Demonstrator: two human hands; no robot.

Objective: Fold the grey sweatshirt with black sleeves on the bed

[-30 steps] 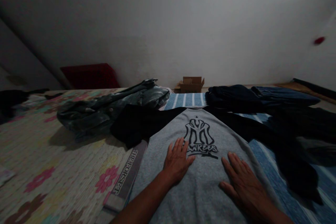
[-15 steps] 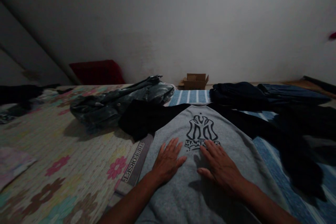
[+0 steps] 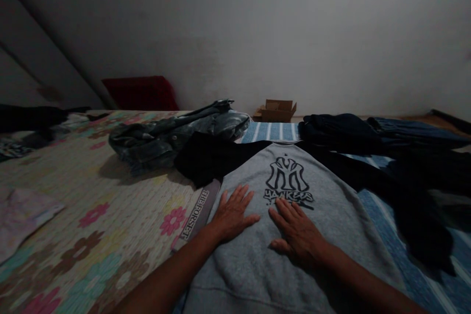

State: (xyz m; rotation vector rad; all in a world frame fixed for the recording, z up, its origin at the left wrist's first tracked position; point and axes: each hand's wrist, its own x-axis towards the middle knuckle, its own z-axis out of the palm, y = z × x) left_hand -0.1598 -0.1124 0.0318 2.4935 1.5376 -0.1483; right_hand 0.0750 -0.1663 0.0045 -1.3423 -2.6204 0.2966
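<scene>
We have before us a grey sweatshirt with black raglan sleeves and a black printed emblem [image 3: 263, 260], lying front up, with its neckline away from us, on a blue-and-white striped cloth [image 3: 272, 131]. Our left hand [image 3: 233, 213] lies on the grey chest beside the print, and our right hand [image 3: 296, 228] is over the lower edge of the lettering; whether its whole palm presses, we cannot tell. In both hands the grip is spread, palms down, pinching nothing.

To flatten this cloth well, we should in our judgement use light, even pressure and stroke outward from the middle, so that the print does not wrinkle. Soft folds remain toward the hem, and they deserve the same care.

On our left, a brownish-grey piece with the pale letters "THE FORSET" [image 3: 196, 211] lies partly beneath the sweatshirt and may make an uneven edge. A crumpled grey denim garment [image 3: 162, 142] crowds the left sleeve, on a cream flowered cover [image 3: 128, 201]. Beyond the right sleeve is a dark blue folded garment [image 3: 338, 132]. Farther away stands an open brown cardboard box [image 3: 279, 110], near the wall.
</scene>
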